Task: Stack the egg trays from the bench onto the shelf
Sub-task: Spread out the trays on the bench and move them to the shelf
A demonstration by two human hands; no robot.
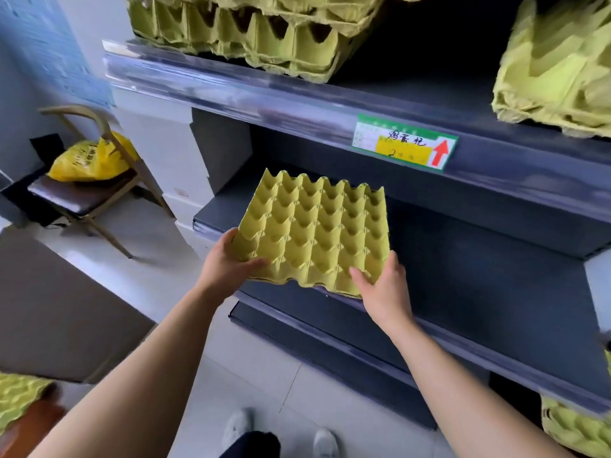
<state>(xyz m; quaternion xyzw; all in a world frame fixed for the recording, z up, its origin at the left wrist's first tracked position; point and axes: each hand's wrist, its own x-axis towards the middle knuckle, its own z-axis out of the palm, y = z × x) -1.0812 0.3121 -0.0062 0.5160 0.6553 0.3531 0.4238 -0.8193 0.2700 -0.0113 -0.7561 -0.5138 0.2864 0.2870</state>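
Observation:
A yellow-green egg tray (314, 231) is held out over the dark middle shelf (479, 259), tilted with its far edge toward the back. My left hand (228, 259) grips its near left corner, thumb on top. My right hand (383, 285) grips the near right corner, thumb lying in the cups. More egg trays (20, 396) lie on the bench at the bottom left edge of the view.
Stacks of egg trays (251, 31) fill the upper shelf, with another pile (558, 67) at its right. A price label (405, 145) with a red arrow sits on the shelf edge. More trays (575, 428) lie low right. A chair with a yellow bag (92, 158) stands left.

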